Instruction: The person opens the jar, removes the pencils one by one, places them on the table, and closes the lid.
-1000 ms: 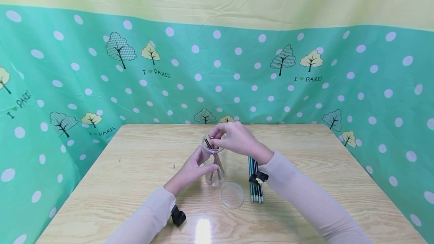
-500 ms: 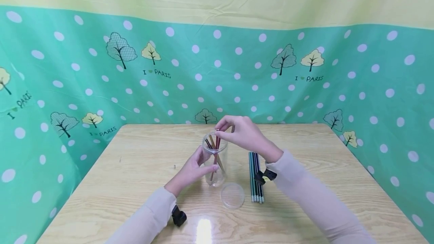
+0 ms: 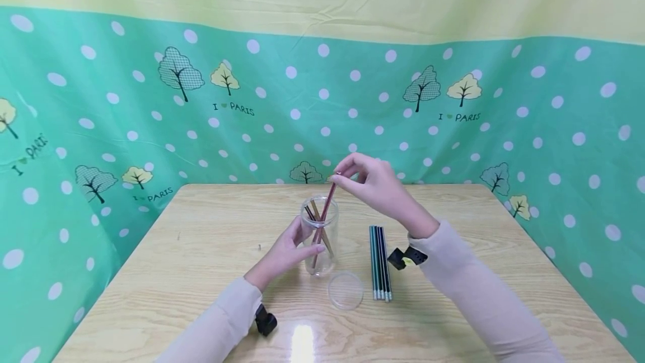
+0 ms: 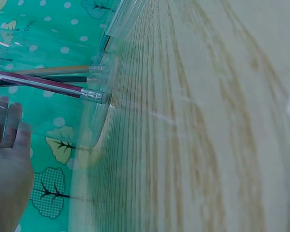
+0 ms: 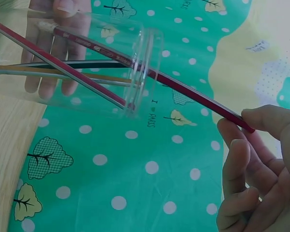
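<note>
A person's left hand (image 3: 284,251) curled round a clear jar (image 3: 330,259) standing upright on a wood-grain table (image 3: 216,214), a red pencil (image 5: 53,61), a black pencil (image 5: 101,63) and a yellow pencil (image 5: 24,70) leaning inside. A clear round lid (image 3: 345,291) lay just beside its base. Above the mouth, the right hand (image 3: 373,186) pinched another red pencil (image 5: 193,95) by its tip, its eraser end inside the jar. Farther right, teal and dark pencils (image 3: 380,262) lay in a row.

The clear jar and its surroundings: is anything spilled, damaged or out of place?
Nothing looks spilled or damaged; the jar stands upright. Only a tiny speck on the table, left of the jar, looks odd, too small to identify.
</note>
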The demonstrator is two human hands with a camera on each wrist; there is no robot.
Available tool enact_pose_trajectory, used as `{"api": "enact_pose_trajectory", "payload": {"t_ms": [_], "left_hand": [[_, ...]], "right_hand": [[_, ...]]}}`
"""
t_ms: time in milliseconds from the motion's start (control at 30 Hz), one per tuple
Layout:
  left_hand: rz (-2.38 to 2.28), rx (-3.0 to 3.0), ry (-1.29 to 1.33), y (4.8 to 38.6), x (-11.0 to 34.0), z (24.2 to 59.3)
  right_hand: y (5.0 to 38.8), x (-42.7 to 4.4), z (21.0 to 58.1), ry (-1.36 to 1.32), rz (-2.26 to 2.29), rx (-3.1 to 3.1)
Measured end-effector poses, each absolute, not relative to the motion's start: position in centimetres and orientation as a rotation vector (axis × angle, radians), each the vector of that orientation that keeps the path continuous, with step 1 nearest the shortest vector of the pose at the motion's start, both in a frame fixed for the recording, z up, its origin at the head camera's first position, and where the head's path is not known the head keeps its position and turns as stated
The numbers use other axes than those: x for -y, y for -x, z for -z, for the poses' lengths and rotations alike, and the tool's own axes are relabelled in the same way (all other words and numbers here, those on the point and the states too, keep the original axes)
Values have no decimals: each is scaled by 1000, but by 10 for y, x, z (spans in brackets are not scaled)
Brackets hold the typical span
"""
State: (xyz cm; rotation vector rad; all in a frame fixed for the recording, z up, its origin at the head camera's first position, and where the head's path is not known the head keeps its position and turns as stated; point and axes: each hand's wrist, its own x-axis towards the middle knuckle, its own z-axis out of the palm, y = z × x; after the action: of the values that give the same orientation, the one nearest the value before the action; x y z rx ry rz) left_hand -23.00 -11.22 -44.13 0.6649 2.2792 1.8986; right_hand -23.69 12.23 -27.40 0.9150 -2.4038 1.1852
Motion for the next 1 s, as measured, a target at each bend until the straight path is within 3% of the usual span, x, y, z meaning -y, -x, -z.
{"api": "enact_pose_trajectory", "payload": {"t_ms": [1000], "left_hand": [[-1882,-2272,-632,231,113,443]], "right_hand": [[232,-164,252,-747,-1332,2167]]}}
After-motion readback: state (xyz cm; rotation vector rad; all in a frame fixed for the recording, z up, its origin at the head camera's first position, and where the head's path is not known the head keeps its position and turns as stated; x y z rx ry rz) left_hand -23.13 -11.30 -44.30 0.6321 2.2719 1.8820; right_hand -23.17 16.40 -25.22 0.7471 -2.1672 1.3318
